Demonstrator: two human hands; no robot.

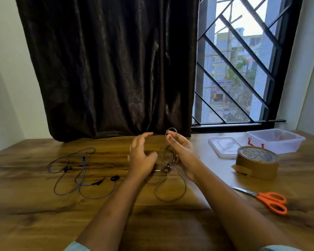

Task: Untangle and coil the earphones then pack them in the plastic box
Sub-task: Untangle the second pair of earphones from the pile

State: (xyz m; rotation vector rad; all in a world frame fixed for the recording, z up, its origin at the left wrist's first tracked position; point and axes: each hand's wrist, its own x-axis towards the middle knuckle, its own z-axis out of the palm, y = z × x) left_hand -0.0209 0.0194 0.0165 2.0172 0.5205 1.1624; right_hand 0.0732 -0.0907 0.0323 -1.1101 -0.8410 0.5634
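Counting left to right: two earphone sets, two hands, one lid, one box, one tape roll and one pair of scissors, all on or over the wooden bench (34, 205).

Purple earphones (84, 159) lie loose and tangled at the left, well apart from the hands. Dark buds show; the plug is hard to pick out.

Left hand (142, 156) is raised, fingers spread and slack, motion-blurred. Cannot tell if it touches any cord.

Grey earphones (168, 167) hang between the hands. One loop droops to the bench. A small loop stands above the right hand (182, 153), which pinches the cord between thumb and fingers. The cord between the palms is too faint to trace.

Clear lid (223, 146) lies flat beside the open plastic box (275, 140), which has a red bit at its near edge, unclear. Brown tape roll (256, 163) overlaps the lid's corner. Orange-handled scissors (266, 198) lie nearest, far right.
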